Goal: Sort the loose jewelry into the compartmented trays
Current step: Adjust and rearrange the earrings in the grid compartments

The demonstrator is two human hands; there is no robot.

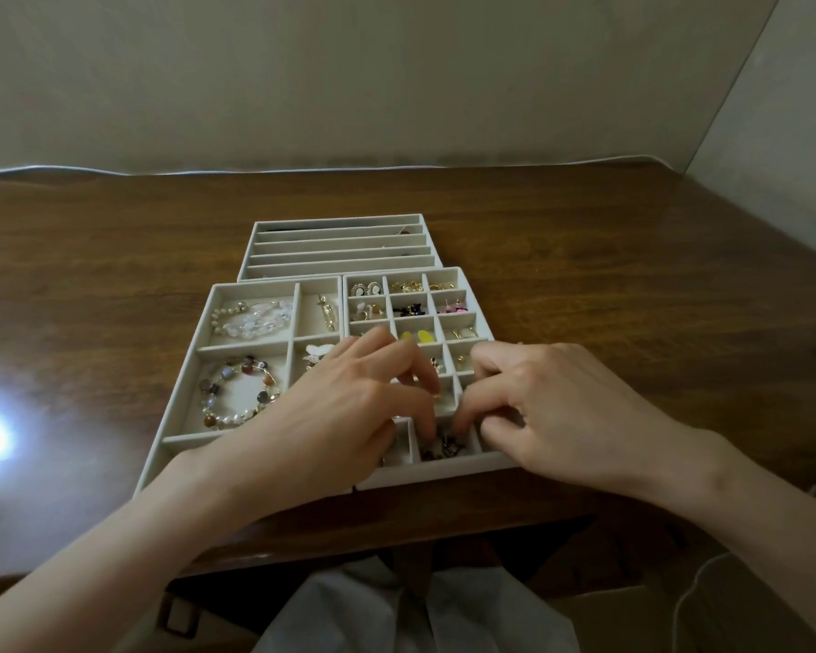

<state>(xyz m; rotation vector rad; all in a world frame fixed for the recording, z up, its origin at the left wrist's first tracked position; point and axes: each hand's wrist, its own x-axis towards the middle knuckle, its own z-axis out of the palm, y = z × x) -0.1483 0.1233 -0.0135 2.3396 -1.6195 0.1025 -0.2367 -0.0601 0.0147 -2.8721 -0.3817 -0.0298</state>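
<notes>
Jewelry-wise, the thing being handled is a dark tangled piece (444,449), sitting in a cell in the nearest row of the small-grid tray (444,474), right at the front edge. Both hands come at it from opposite sides. The left hand (349,407) reaches in from the left and the right hand (552,412) from the right, so the piece lies dead centre between the two sets of fingertips, about equally close to each. All the fingers are curled with tips down in that cell. Honestly can't tell if either hand is actually pinching it or just poking at it.

The piece sprawls roughly left to right across its cell, but it's too clumped to say which way it points.

Further back, the same tray's cells hold earrings, including a yellow pair (418,336). To the left, the big-cell tray (241,349) holds a beaded bracelet (262,397), and farthest out is a long-slot tray (340,249).
</notes>
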